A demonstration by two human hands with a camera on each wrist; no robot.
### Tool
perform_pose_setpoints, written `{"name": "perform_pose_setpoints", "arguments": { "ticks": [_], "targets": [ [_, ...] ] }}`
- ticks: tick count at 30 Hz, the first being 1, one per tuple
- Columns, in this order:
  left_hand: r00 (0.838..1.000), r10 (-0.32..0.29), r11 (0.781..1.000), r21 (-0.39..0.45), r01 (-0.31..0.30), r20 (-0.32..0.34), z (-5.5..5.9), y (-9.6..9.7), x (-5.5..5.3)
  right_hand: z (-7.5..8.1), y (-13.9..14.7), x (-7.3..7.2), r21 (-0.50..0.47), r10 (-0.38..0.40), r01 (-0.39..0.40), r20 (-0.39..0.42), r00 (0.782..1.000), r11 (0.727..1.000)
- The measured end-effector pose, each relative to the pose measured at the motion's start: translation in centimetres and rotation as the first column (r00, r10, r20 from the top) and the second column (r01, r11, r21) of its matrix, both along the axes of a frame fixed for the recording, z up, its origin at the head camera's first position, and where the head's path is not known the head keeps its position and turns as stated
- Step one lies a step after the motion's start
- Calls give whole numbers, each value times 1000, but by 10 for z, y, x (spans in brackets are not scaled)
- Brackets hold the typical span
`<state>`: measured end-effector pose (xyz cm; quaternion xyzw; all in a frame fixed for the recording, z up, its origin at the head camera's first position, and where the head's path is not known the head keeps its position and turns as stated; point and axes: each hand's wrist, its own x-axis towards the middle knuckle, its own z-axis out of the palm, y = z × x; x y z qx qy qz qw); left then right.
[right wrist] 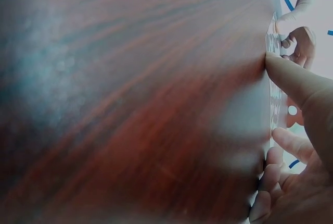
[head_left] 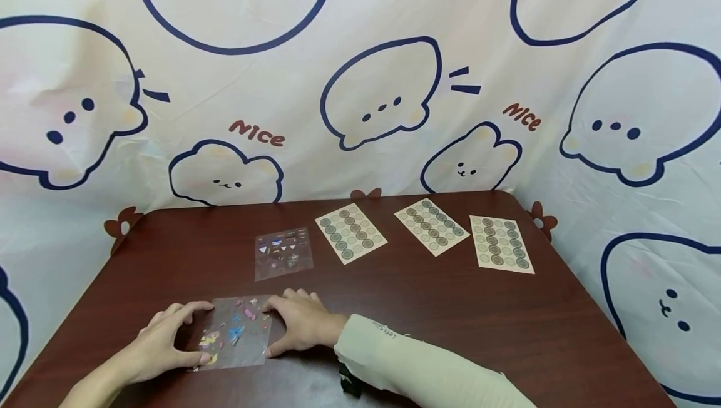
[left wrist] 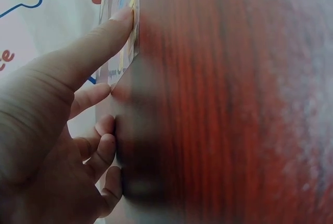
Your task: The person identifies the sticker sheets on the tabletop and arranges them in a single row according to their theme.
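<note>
A clear plastic sheet [head_left: 248, 350] with small colourful stickers, pink, blue and yellow, lies flat on the table near the front. My left hand [head_left: 160, 342] is at its left side, thumb on the lower left corner and index fingertip at the upper left corner. On the opposite edge, my right hand [head_left: 301, 320] touches the sheet with thumb and index finger spread apart. The left wrist view shows the left thumb [left wrist: 96, 47] lying over the sheet's edge. In the right wrist view the right thumb [right wrist: 296, 78] rests at the sheet's edge, the other fingers against the tabletop.
Behind it lies a second clear sticker sheet [head_left: 304, 263] with dark and silvery pieces. Three cream sheets of round stickers, the left [head_left: 352, 233], middle [head_left: 432, 226] and right [head_left: 501, 244], lie along the back of the brown table [head_left: 450, 333]. A patterned cloth [head_left: 304, 101] hangs behind.
</note>
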<state>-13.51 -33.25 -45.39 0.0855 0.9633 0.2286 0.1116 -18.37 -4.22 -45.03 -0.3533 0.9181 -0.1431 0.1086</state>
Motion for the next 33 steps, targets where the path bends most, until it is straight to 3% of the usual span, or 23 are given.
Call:
{"name": "perform_pose_setpoints", "arguments": {
  "ticks": [19, 33],
  "targets": [
    [1000, 21, 1000, -12, -21, 18, -3, 0, 6, -4, -2, 7, -1, -2, 2, -1, 1000, 1000],
    [999, 18, 1000, -14, -19, -36, -1, 1, 4, 1, -4, 0, 20, 3, -3, -14, 1000, 1000]
  ]
}}
